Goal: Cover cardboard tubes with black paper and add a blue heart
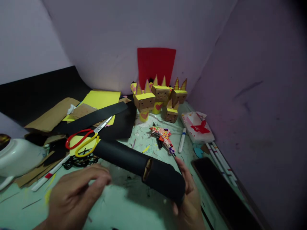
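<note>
My right hand [189, 198] holds a black paper-covered cardboard tube [120, 156] by its near right end, fingers around the far side. The tube slants up to the left, over the table. Partway along it, a step or cut shows brown cardboard inside. My left hand [76, 191] hovers left of the tube, apart from it, with fingers curled and thumb against them; nothing shows in it. Scissors [96, 131] with one red and one yellow handle lie beyond my left hand, blades pointing away, close to the tube's far end.
Brown cardboard figures [146, 102] with yellow pointed ears stand at the back before a red sheet [157, 64]. A patterned glue gun [164, 137], a white marker [182, 140], a white tray [199, 127] and a phone [223, 191] lie right. Black cord [79, 162] and a white pot [19, 156] are left.
</note>
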A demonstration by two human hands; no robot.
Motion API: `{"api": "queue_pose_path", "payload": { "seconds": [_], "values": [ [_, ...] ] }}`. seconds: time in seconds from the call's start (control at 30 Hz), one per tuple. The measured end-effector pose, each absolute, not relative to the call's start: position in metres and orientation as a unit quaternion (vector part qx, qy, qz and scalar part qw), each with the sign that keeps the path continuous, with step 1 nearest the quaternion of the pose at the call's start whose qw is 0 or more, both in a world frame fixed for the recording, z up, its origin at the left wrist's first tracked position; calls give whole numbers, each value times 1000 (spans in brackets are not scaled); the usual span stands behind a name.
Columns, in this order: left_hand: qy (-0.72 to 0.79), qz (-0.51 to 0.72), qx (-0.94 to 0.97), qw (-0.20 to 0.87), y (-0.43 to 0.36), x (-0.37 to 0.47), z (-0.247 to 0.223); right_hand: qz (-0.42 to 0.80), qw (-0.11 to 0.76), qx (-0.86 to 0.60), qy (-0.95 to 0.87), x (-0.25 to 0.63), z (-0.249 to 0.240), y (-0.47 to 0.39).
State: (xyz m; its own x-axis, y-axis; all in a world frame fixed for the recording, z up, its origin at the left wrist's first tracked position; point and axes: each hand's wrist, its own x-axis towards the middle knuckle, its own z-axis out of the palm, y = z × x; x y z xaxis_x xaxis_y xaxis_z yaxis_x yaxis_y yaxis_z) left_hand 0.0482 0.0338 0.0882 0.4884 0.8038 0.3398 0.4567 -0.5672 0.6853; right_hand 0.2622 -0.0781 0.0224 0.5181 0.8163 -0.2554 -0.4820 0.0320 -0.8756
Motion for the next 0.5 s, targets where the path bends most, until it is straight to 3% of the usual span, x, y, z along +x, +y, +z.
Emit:
{"api": "queue_pose_path", "payload": {
  "seconds": [0.1,0.17,0.5],
  "values": [
    [380,211,656,617,29,65,68,473,695,-527,-127,263,18,-80],
    [358,228,558,713,28,79,57,480,685,-535,-119,262,16,-81],
    [286,342,550,706,27,97,55,456,660,-587,-108,275,-8,-84]
  ]
}}
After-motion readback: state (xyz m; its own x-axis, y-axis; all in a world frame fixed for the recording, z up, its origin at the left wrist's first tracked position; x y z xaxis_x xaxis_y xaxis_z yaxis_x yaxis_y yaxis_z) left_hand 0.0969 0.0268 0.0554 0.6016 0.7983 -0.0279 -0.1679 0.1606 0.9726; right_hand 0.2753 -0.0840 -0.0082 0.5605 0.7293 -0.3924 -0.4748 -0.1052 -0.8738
